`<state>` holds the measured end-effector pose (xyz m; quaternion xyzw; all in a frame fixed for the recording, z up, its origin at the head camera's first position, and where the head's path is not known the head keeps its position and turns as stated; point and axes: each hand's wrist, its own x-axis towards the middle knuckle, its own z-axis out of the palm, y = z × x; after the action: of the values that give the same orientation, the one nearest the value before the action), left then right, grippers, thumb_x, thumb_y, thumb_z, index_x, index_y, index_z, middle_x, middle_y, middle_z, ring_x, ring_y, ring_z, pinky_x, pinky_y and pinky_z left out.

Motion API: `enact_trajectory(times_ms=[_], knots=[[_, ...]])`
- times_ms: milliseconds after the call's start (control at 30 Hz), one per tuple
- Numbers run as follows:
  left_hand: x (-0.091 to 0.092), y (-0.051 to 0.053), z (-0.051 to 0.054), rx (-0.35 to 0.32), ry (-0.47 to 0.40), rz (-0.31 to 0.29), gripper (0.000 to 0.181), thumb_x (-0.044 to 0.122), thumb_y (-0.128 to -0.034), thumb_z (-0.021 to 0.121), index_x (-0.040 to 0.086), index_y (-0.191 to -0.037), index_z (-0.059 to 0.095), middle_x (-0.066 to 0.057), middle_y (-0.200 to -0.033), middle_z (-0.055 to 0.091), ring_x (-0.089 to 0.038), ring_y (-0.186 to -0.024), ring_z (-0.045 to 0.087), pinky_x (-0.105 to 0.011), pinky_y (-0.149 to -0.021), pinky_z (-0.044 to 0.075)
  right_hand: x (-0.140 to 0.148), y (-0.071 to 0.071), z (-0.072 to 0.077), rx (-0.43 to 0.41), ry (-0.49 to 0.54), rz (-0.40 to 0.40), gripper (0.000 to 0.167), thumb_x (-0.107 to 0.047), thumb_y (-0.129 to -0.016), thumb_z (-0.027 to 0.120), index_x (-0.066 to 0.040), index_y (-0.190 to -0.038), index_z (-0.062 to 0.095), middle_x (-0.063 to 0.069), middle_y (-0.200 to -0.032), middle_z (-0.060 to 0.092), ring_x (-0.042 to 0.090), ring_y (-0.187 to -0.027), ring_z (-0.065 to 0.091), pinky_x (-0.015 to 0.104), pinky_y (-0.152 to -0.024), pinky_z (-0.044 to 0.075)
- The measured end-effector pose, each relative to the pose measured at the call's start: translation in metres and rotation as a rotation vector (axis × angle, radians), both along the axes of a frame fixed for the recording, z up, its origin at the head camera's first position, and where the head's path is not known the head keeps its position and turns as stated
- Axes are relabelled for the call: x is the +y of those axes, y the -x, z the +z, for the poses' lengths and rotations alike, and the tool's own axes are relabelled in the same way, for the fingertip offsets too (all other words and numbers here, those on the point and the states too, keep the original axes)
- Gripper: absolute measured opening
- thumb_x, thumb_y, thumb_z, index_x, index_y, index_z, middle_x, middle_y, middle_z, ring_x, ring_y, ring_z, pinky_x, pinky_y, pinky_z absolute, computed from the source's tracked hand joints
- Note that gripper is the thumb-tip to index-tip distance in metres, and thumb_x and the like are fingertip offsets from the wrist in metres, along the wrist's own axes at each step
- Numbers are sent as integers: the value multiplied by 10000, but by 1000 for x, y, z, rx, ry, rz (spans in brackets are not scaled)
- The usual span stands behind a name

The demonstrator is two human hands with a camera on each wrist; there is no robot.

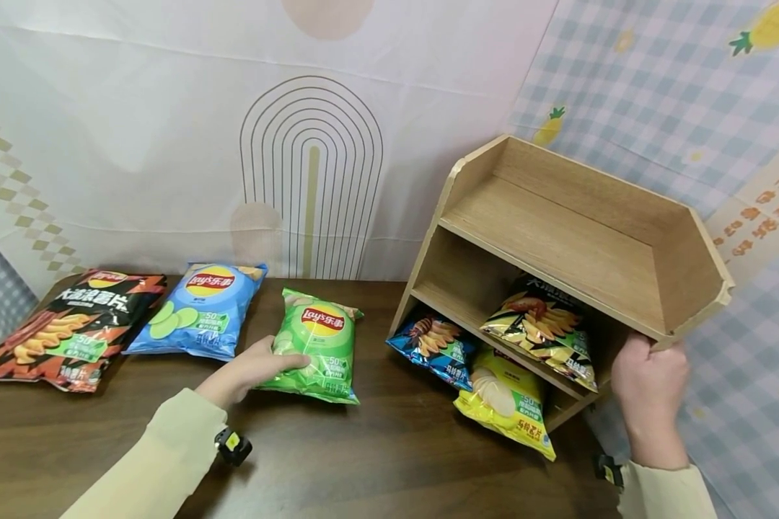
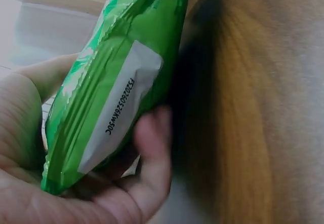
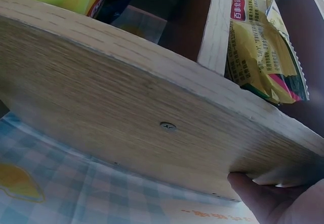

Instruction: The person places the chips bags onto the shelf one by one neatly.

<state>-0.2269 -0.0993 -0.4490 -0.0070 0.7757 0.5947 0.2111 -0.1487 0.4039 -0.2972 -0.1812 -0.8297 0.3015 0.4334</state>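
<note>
My left hand (image 1: 256, 367) grips a green bag of Lay's potato chips (image 1: 321, 339) by its left side, thumb across the front. The left wrist view shows fingers curled behind the bag's printed back (image 2: 121, 102). At the right, my right hand (image 1: 649, 382) holds the right side edge of a wooden shelf (image 1: 558, 209). In the right wrist view a thumb (image 3: 253, 188) lies against its side panel. A black-and-yellow chip bag (image 1: 545, 324) lies on the middle level. Below it are a dark blue chip bag (image 1: 431, 346) and a yellow chip bag (image 1: 506, 396), both jutting out in front.
Left on the dark wooden table (image 1: 337, 461) lie a blue Lay's bag (image 1: 201, 310) and a black-and-red chip bag (image 1: 78, 324), side by side. A patterned white cloth (image 1: 169, 130) hangs behind; a checked cloth (image 1: 662, 86) hangs at the right, close to the shelf.
</note>
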Motion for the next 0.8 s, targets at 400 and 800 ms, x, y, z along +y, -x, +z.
enact_trajectory(times_ms=[400, 800], knots=[[5, -4, -10, 15, -167, 30, 689, 312, -857, 749, -19, -1324, 368, -182, -1142, 570, -227, -885, 633, -373, -763, 550, 1, 0, -1, -27, 15, -1, 353, -223, -926, 382, 93, -956, 538, 433, -910, 550, 564, -835, 503, 683, -655, 307], [8, -6, -7, 36, -193, -18, 724, 321, -858, 749, -28, -1350, 348, -156, -1101, 609, -212, -878, 638, -350, -776, 535, 1, 0, -1, -10, 19, 5, 374, -227, -928, 385, 100, -989, 554, 426, -945, 556, 567, -867, 505, 682, -683, 310]])
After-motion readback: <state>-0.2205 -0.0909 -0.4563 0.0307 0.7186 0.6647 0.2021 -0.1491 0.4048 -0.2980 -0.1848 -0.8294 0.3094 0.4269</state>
